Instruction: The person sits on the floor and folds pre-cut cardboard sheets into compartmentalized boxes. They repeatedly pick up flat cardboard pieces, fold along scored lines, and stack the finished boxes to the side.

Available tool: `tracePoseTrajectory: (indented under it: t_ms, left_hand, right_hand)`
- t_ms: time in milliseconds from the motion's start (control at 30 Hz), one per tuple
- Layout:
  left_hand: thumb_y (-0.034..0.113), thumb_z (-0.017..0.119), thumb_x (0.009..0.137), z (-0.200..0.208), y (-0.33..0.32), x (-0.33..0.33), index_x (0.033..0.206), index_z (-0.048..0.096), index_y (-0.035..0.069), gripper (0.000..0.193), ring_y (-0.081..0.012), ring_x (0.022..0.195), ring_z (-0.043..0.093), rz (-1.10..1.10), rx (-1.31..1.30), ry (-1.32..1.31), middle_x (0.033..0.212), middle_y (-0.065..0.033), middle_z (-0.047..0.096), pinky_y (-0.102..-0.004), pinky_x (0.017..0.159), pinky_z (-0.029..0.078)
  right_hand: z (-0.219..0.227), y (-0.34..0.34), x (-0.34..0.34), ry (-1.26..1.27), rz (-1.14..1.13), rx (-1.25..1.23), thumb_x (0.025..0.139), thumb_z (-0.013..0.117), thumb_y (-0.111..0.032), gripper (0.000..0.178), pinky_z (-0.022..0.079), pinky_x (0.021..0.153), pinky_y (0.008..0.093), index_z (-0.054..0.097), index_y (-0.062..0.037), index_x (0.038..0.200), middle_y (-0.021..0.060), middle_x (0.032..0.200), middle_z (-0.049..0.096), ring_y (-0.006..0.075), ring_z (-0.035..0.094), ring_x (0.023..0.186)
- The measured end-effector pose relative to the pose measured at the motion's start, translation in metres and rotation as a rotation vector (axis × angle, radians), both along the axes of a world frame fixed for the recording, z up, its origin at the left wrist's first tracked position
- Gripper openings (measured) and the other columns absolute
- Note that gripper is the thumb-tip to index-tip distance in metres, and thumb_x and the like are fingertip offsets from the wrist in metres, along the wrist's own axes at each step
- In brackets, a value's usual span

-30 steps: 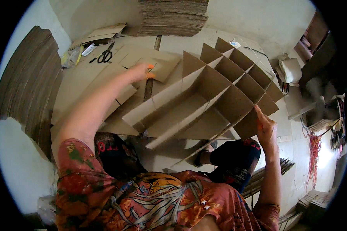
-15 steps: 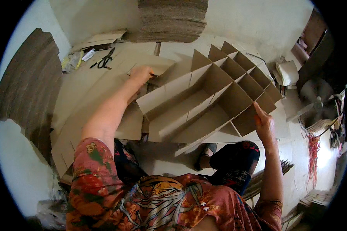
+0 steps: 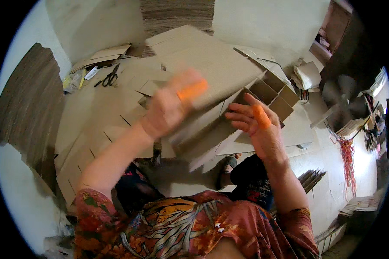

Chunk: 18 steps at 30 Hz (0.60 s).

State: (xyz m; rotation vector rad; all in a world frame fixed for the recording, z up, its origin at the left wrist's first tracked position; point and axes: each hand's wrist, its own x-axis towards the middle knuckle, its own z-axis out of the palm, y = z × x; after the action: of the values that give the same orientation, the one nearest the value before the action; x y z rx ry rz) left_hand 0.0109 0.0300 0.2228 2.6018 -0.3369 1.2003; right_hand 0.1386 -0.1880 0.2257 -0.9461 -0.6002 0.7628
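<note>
A brown cardboard divider (image 3: 270, 94) with crossed slotted strips lies in front of me, its square cells at the far right and long strips toward me. A large flat cardboard sheet (image 3: 207, 54) covers its far left part. My left hand (image 3: 170, 105) hovers over the sheet's near edge. It is smeared by motion, with an orange cover on one digit, and its grip cannot be made out. My right hand (image 3: 257, 121) is above the divider, fingers stretched apart with nothing visible in them. One of its digits also wears an orange cover (image 3: 261, 116).
Slotted cardboard strips (image 3: 103, 134) lie on the left of the work surface. Black scissors (image 3: 109, 77) are at the back left. Tall cardboard stacks stand at the left (image 3: 28, 116) and back (image 3: 177, 15). A fan (image 3: 343, 99) and red strings (image 3: 347, 164) are at the right.
The large sheet has appeared over the divider. Both hands have moved toward the middle, the right leaving the divider's right edge. The view has shifted slightly, and the orange covers now show.
</note>
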Motion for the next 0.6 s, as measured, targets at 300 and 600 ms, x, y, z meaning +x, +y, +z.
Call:
tracePoseTrajectory:
  t_ms: [300, 600]
  left_hand:
    - [0.008, 0.062, 0.078, -0.076, -0.029, -0.059, 0.117, 0.056, 0.003, 0.039, -0.0309, 0.116, 0.046, 0.121, -0.211, -0.016, 0.128, -0.0126, 0.048, -0.0375, 0.099, 0.035]
    - [0.002, 0.050, 0.085, -0.227, 0.005, -0.109, 0.108, 0.058, -0.003, 0.024, -0.0238, 0.089, 0.057, 0.327, -0.988, -0.002, 0.102, -0.0152, 0.059, -0.0303, 0.080, 0.043]
  right_hand:
    - [-0.017, -0.066, 0.044, -0.240, -0.468, 0.205, 0.088, 0.051, -0.003, 0.023, 0.045, 0.089, 0.0320, 0.058, -0.0028, 0.110, 0.0090, 0.112, 0.058, 0.0193, 0.055, 0.102]
    - [-0.048, -0.092, 0.042, -0.643, -0.690, -0.245, 0.086, 0.056, -0.005, 0.015, 0.042, 0.070, 0.0231, 0.062, -0.0006, 0.100, 0.0001, 0.096, 0.060, 0.0079, 0.052, 0.085]
